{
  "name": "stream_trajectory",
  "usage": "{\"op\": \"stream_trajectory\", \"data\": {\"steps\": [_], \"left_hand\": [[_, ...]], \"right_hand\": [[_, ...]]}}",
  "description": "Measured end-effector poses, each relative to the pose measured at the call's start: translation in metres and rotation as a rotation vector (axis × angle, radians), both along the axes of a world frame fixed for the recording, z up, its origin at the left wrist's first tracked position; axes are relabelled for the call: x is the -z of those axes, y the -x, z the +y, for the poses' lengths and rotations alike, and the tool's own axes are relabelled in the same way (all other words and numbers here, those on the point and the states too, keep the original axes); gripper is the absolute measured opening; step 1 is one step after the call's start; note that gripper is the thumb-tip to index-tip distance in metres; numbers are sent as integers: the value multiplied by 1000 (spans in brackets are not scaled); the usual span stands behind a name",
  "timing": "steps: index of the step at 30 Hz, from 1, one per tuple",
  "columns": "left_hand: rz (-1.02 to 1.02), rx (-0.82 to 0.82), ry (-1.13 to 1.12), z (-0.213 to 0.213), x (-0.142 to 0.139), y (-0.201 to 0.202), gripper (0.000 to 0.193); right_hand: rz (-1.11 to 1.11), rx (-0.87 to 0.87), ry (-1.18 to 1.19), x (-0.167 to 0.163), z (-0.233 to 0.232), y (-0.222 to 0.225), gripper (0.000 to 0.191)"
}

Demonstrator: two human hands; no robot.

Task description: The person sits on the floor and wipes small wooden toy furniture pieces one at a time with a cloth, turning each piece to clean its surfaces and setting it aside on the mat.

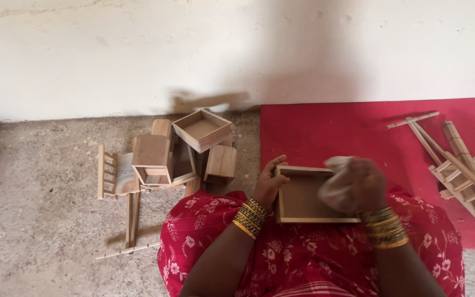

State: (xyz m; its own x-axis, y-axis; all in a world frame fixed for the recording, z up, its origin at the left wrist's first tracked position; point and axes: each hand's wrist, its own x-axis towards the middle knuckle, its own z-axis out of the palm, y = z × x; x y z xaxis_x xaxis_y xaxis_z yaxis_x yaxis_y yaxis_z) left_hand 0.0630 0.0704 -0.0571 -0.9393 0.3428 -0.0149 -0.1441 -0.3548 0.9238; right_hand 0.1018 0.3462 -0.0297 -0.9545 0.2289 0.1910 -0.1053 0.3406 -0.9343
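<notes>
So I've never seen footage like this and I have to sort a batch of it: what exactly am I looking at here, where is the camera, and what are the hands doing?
There is no machine here. One camera sits on a person's head and looks down, so you see their own two arms and their lap in red flowered cloth.

The left hand has a grip on the left edge of a shallow wooden tray resting on the lap. The right hand holds a pale cloth bunched against the tray's right side. Both wrists wear gold bangles.

On the concrete floor to the left lies a pile of wooden boxes and small slatted pieces. On the red mat to the right lie wooden ladder-like frames. A white wall runs along the top.
</notes>
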Motion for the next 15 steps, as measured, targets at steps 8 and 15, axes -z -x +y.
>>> {"op": "stream_trajectory", "data": {"steps": [8,15], "left_hand": [[185,-63,-24,14,10,-13,28],[171,-56,-56,18,-1,-20,22]], "right_hand": [[580,-498,-727,-9,-97,-42,25],[-275,-209,-828,-14,-55,-41,15]]}}
